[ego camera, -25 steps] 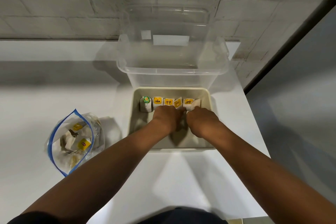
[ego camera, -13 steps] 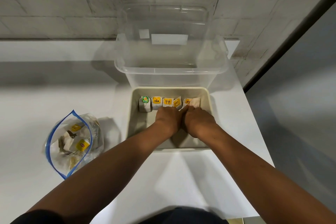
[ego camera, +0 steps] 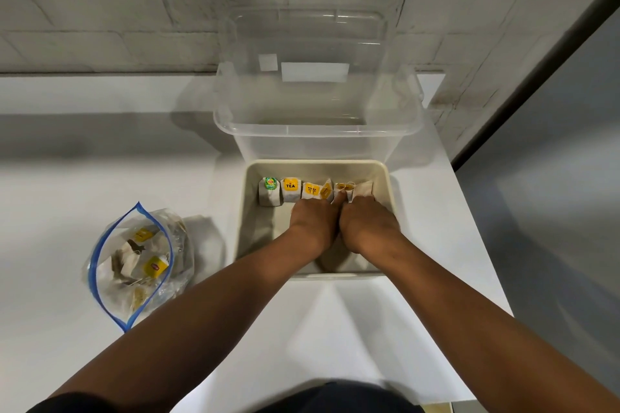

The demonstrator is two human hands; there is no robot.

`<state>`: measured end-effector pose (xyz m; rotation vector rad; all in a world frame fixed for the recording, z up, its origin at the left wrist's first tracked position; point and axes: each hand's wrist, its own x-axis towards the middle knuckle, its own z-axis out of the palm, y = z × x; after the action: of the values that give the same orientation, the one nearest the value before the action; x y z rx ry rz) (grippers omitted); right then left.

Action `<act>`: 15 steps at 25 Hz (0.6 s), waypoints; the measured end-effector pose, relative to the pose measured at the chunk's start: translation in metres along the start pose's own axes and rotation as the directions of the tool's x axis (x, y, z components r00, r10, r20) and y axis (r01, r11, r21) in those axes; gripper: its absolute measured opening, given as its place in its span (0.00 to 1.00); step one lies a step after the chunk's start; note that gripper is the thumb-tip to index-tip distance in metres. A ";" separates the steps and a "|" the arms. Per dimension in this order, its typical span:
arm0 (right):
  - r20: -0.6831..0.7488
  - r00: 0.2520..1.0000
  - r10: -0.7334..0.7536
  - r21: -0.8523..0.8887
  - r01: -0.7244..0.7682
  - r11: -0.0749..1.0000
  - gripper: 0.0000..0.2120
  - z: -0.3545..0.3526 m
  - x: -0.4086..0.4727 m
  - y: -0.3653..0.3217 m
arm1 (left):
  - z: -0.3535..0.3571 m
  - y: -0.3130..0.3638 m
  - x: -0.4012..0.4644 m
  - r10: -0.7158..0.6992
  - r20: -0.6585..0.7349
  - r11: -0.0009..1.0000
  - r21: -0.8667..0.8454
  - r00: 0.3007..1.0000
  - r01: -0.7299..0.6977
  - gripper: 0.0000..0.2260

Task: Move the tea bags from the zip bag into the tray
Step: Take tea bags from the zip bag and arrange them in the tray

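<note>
Head view: near the left edge of the white counter (ego camera: pixel 67 178) lies the zip bag (ego camera: pixel 134 265), open, with several tea bags (ego camera: pixel 155 266) inside. To the right, the beige tray (ego camera: pixel 384 178) holds a row of tea bags along its far wall. The left hand (ego camera: pixel 313 223) and the right hand (ego camera: pixel 367 226) are inside the tray, side by side, fingers curled on tea bags at the row's right part. Behind the tray stands a clear plastic bin (ego camera: pixel 318 131).
</note>
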<state>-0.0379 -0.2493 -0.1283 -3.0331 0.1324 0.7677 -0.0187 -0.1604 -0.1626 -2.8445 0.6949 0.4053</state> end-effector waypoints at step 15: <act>-0.093 0.984 -0.153 0.033 0.156 0.987 0.21 0.004 0.002 -0.007 | -0.007 -0.030 -0.018 -0.081 0.024 0.997 -0.001 0.996 0.081 0.19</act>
<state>-0.0377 -0.2427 -0.1333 -2.9957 -0.0854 0.6089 -0.0178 -0.1283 -0.1469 -2.8535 0.5733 0.4262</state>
